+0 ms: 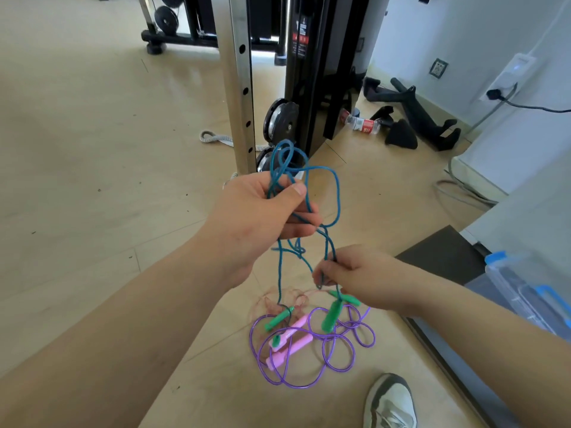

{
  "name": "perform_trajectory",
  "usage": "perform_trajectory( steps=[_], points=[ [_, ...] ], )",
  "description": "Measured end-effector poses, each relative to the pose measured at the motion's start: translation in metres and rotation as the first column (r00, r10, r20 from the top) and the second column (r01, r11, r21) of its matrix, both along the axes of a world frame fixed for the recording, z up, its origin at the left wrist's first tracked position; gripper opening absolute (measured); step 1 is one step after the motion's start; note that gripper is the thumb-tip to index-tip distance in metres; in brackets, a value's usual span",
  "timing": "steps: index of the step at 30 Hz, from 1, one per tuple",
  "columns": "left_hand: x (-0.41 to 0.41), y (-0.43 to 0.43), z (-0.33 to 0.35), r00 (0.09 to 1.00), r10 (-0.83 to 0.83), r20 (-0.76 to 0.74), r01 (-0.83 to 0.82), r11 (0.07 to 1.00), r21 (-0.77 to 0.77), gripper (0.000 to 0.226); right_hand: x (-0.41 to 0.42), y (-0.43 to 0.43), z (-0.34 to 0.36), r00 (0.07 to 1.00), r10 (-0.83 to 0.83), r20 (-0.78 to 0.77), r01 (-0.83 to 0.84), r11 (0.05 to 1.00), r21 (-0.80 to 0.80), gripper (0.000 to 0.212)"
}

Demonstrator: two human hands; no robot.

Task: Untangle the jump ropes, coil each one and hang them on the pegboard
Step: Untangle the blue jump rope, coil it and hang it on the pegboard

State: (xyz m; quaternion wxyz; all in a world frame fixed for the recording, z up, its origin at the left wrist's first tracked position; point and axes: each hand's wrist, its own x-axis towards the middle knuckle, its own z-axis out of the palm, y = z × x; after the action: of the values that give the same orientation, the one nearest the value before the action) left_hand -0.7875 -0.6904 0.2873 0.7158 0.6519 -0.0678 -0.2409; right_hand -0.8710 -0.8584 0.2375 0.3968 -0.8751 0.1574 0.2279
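Observation:
My left hand (262, 217) grips a bunch of loops of the blue jump rope (335, 193) in the air, with a small knot hanging just below it. My right hand (355, 274) pinches a strand of the same rope lower down, right above its green handles (330, 315). One more green handle (276, 321) dangles at the left. On the floor underneath lies the purple jump rope (346, 344) in loose tangled loops with its two pink handles (290, 338). A thin reddish rope (278, 299) lies faintly beside them. No pegboard is in view.
A steel rack post (242, 88) and black weight machine with plates (278, 118) stand straight ahead. Black handles and a plastic bottle (363, 123) lie by the wall at right. A clear bin with blue clips (525, 291) sits at right. My shoe (389, 403) is near the bottom.

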Motion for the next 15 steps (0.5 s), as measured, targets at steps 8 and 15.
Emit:
perform_trajectory(
  steps=[8, 15],
  points=[
    [0.012, 0.026, -0.04, 0.962, -0.249, -0.108, 0.266, 0.784, 0.56, 0.035, -0.01, -0.021, 0.017, 0.986, -0.151, 0.075, 0.146, 0.987, 0.062, 0.032],
    [-0.014, 0.027, -0.029, 0.83, -0.554, 0.058, 0.25, 0.465, 0.849, 0.093, -0.011, -0.005, 0.035, 0.987, -0.11, 0.116, 0.056, 0.918, 0.393, 0.028]
  ],
)
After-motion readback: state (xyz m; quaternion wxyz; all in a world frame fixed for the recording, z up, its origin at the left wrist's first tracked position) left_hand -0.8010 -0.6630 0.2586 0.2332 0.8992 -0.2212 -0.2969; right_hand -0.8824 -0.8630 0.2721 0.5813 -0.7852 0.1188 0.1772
